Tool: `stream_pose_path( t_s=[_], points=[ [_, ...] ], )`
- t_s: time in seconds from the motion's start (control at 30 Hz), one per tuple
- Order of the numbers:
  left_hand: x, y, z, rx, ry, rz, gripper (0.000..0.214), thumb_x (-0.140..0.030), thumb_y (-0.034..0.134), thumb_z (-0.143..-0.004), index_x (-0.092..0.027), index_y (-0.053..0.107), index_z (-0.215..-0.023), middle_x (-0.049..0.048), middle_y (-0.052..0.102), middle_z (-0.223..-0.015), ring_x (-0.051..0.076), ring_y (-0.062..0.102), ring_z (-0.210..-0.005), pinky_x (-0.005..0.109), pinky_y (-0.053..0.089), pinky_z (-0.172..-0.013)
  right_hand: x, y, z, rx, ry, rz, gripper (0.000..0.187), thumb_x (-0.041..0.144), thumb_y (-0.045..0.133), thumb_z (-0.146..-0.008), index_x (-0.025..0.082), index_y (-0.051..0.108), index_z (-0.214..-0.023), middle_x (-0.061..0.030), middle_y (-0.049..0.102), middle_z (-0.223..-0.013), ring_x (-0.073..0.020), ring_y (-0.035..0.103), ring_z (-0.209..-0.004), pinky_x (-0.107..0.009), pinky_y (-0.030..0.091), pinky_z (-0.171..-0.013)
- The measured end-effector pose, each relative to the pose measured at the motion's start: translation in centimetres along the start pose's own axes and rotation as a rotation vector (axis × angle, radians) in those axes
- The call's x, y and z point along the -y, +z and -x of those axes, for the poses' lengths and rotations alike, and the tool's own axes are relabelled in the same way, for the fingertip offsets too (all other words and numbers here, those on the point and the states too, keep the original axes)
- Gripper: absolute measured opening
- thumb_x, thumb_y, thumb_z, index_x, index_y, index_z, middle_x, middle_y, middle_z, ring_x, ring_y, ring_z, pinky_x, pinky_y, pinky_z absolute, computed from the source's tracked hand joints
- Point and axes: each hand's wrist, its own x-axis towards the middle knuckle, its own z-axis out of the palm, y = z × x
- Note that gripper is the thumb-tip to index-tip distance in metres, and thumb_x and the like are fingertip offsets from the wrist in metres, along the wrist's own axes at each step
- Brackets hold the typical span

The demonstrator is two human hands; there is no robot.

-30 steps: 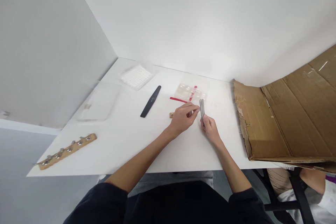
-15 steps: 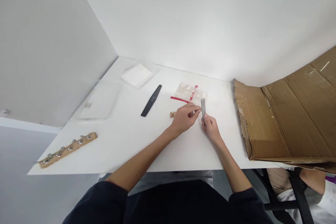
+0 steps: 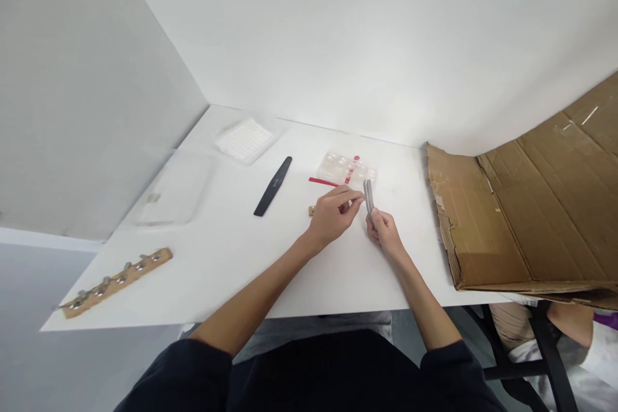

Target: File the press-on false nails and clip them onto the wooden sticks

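Observation:
My right hand (image 3: 385, 232) is closed around the lower part of a grey nail file (image 3: 369, 196), which stands nearly upright. Beside it, my left hand (image 3: 332, 214) is closed in a pinch with its fingertips at the file's left face; whatever they hold is too small to make out. A small wooden piece (image 3: 311, 210) peeks out from behind the left hand, mostly hidden. Just beyond the hands lies a clear plastic sheet with rounded bumps (image 3: 329, 166), along with a red strip (image 3: 321, 181). A black nail file (image 3: 273, 187) rests on the table to the left.
On the white table (image 3: 232, 257), a wooden bar with metal clips (image 3: 120, 279) lies near the left front edge. Farther back are a clear plastic case (image 3: 176, 190) and a white gridded sheet (image 3: 245, 139). An open cardboard box (image 3: 483, 225) stands right; a person sits beyond it.
The view has shifted slightly, so the table things appear a little farther left. Both hands keep nearly the same pose, with the left fingertips still against the grey nail file.

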Motion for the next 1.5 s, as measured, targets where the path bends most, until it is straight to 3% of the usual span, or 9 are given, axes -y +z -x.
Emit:
stream_pose_path(
  t_s=[0.1, 0.3, 0.5, 0.7, 0.9, 1.1, 1.33, 1.5],
  points=[
    [0.02, -0.25, -0.19, -0.029, -0.026, 0.021, 0.013, -0.022, 0.065, -0.098, -0.021, 0.075, -0.09, -0.0004, 0.07, -0.082, 0.009, 0.048, -0.056, 0.024, 0.043, -0.057, 0.02, 0.07, 0.0, 0.005, -0.008, 0.006, 0.066, 0.086, 0.055, -0.089, 0.025, 0.041, -0.066, 0.0078, 0.032, -0.052, -0.0089, 0.024, -0.043, -0.027, 0.018, -0.04],
    [0.17, -0.05, 0.04, 0.05, -0.003, -0.008, 0.016, -0.023, 0.062, -0.099, -0.022, 0.075, -0.09, -0.0001, 0.068, -0.078, 0.01, 0.049, -0.056, 0.025, 0.044, -0.057, -0.24, 0.13, 0.14, -0.036, -0.039, 0.037, 0.065, 0.083, 0.053, -0.092, 0.025, 0.04, -0.067, 0.0068, 0.033, -0.054, -0.0095, 0.026, -0.045, -0.027, 0.019, -0.041],
    [0.15, -0.31, -0.2, -0.003, -0.041, 0.014, 0.015, -0.024, 0.063, -0.099, -0.021, 0.075, -0.09, 0.0014, 0.071, -0.083, 0.01, 0.049, -0.056, 0.024, 0.042, -0.054, -0.1, 0.22, 0.18, -0.038, -0.022, 0.045, 0.065, 0.084, 0.053, -0.091, 0.025, 0.04, -0.067, 0.0067, 0.032, -0.054, -0.0102, 0.027, -0.047, -0.028, 0.019, -0.042],
    [0.4, -0.01, -0.03, 0.076, 0.003, 0.007, 0.015, -0.02, 0.064, -0.097, -0.021, 0.075, -0.089, 0.0002, 0.069, -0.079, 0.01, 0.05, -0.058, 0.024, 0.044, -0.057, -0.16, 0.16, 0.13, -0.037, -0.019, 0.017, 0.065, 0.084, 0.052, -0.091, 0.025, 0.041, -0.067, 0.007, 0.032, -0.053, -0.01, 0.026, -0.046, -0.027, 0.018, -0.042],
    [0.35, -0.26, -0.29, 0.01, -0.084, 0.04, 0.013, -0.023, 0.066, -0.097, -0.021, 0.077, -0.09, 0.0008, 0.069, -0.079, 0.011, 0.051, -0.059, 0.025, 0.043, -0.056, -0.29, 0.12, 0.04, -0.024, -0.024, 0.033, 0.065, 0.084, 0.053, -0.091, 0.025, 0.041, -0.067, 0.0072, 0.031, -0.053, -0.01, 0.027, -0.046, -0.027, 0.018, -0.042],
    [0.4, 0.06, 0.1, 0.092, -0.008, -0.025, 0.015, -0.02, 0.063, -0.098, -0.021, 0.076, -0.089, 0.0, 0.067, -0.076, 0.011, 0.05, -0.059, 0.025, 0.044, -0.058, -0.18, 0.09, 0.1, -0.05, -0.022, 0.034, 0.065, 0.085, 0.052, -0.091, 0.025, 0.041, -0.067, 0.0068, 0.031, -0.054, -0.0104, 0.026, -0.047, -0.027, 0.02, -0.042],
    [0.27, -0.22, -0.21, 0.022, -0.082, 0.038, 0.015, -0.025, 0.065, -0.099, -0.021, 0.077, -0.09, 0.0017, 0.071, -0.082, 0.011, 0.05, -0.058, 0.025, 0.043, -0.054, -0.53, -0.03, -0.03, -0.045, -0.03, 0.077, 0.065, 0.083, 0.051, -0.093, 0.025, 0.042, -0.068, 0.0061, 0.031, -0.055, -0.011, 0.027, -0.048, -0.028, 0.02, -0.044],
    [0.21, 0.05, 0.0, 0.082, -0.018, 0.008, 0.015, -0.02, 0.065, -0.097, -0.021, 0.076, -0.087, -0.0007, 0.066, -0.074, 0.01, 0.051, -0.058, 0.024, 0.044, -0.056, -0.36, 0.05, 0.05, -0.056, -0.017, 0.023, 0.066, 0.085, 0.052, -0.092, 0.025, 0.041, -0.067, 0.0069, 0.03, -0.056, -0.0098, 0.023, -0.047, -0.028, 0.018, -0.044]
  ],
)
